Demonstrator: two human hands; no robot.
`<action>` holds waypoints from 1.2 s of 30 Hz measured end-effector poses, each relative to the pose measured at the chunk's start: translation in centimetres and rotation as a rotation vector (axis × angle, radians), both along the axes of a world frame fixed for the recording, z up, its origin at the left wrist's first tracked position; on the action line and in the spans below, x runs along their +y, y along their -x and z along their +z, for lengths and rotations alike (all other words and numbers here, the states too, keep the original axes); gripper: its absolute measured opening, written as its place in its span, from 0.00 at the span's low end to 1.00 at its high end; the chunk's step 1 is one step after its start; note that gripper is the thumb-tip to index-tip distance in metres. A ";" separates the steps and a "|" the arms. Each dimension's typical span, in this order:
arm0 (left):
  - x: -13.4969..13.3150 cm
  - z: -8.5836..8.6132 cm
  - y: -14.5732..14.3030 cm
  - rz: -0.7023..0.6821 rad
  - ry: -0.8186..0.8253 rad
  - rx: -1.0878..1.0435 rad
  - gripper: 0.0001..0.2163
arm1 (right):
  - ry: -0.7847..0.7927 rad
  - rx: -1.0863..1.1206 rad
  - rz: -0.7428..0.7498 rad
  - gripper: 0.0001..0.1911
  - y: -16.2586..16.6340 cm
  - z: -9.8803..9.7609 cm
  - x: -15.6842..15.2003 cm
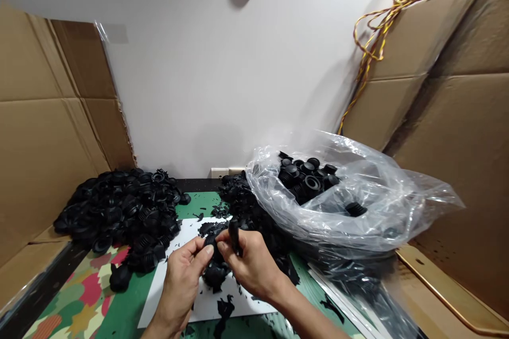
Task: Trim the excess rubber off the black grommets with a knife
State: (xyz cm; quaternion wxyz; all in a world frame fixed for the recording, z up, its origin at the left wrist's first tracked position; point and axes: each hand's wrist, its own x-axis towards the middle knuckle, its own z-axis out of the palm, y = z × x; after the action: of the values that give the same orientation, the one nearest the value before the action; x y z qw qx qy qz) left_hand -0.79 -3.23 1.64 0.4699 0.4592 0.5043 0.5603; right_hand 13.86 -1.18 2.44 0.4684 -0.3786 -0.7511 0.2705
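Observation:
Over a white sheet (159, 296), my left hand (181, 275) pinches a small black ribbed plug (210, 242) between thumb and fingers. My right hand (254, 265) is closed around a dark slim-handled tool (234, 232), its fingertips close against the plug. The tool's working end is hidden by the fingers. Thin black scraps (225, 310) lie on the sheet below and around both hands. To the left is a large heap of black ribbed plugs (127, 212). A darker pile of black scraps (254, 212) lies behind my right hand.
A clear plastic bag (382, 222) at the right holds several black plugs (312, 183). Cardboard walls (51, 90) stand on both sides. A yellow-and-red twisted cable (374, 42) hangs at the right. A green patterned mat (115, 312) covers the table.

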 end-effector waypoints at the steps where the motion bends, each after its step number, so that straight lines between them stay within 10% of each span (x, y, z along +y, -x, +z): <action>1: 0.0 0.0 0.0 0.000 -0.008 0.014 0.13 | -0.024 -0.048 -0.008 0.11 0.2 0.0 -0.2; 19: 0.4 1.3 0.2 -0.018 -0.230 0.342 0.13 | -0.401 -0.401 -0.343 0.06 0.6 -1.8 0.4; 24: 0.3 2.7 0.7 -0.158 -0.053 0.029 0.13 | -0.051 -0.070 -0.358 0.07 -1.1 -0.2 1.6; 30: 1.3 5.7 -0.4 -0.318 -0.051 -0.134 0.12 | 0.389 0.315 0.250 0.22 -2.4 3.2 1.3; 36: 4.7 6.2 -1.5 -0.214 -0.200 0.334 0.16 | -0.024 0.038 -0.355 0.11 -7.4 7.8 2.0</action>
State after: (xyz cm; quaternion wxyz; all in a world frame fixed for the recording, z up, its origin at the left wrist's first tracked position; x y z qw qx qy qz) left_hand 0.67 1.52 7.85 0.3886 0.6409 0.4654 0.4708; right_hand 21.26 0.80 10.25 0.5273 -0.4946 -0.6666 0.1817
